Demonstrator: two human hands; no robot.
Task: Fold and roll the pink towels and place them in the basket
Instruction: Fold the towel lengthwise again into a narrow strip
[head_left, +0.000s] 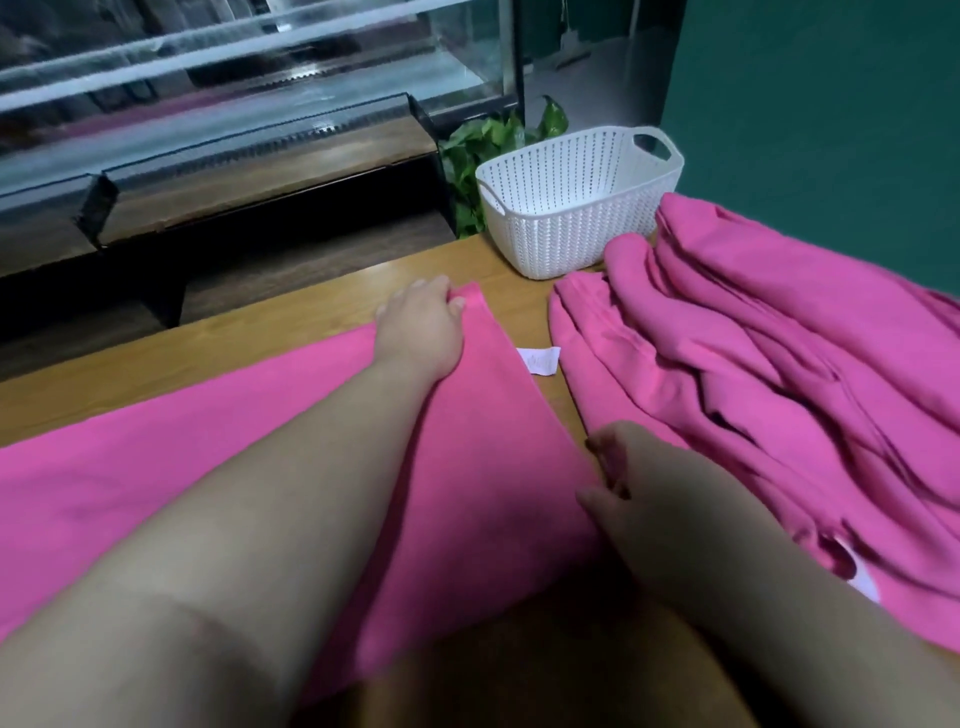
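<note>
A pink towel (483, 441) lies flat across the wooden table (322, 312), stretching off to the left. My left hand (423, 325) pinches its far right corner. My right hand (639, 483) pinches the near right corner at the towel's right edge. A small white label (540, 359) sticks out from that edge. To the right sits a crumpled pile of pink towels (769, 374). A white woven plastic basket (576, 202) with handles stands empty at the table's far edge, behind the pile.
Green plant leaves (488, 140) show behind the basket. Beyond the table's far edge are a glass-fronted counter (234, 78) and a dark shelf. A teal wall (831, 104) rises on the right.
</note>
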